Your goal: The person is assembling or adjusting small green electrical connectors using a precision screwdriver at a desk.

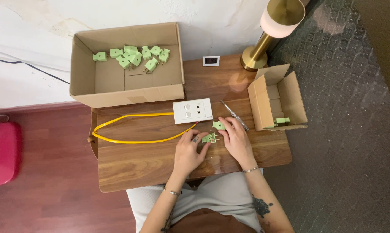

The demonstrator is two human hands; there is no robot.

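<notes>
Hands at the wooden table (130,168): left hand (190,152) pinches an opened green plug half (209,137), right hand (237,137) grips its cover (218,125), screwdriver (234,114) within reach.

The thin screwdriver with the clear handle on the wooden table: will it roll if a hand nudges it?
The thin clear-handled screwdriver looks round and slender, so it probably rolls easily. It seems stiff and light. It lies free beside the right hand, so a sideways brush could send it toward the small cardboard box.

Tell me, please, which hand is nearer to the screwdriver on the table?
The right hand: its fingers lie just beside the screwdriver. The left hand sits farther away, lower left of it.
</notes>
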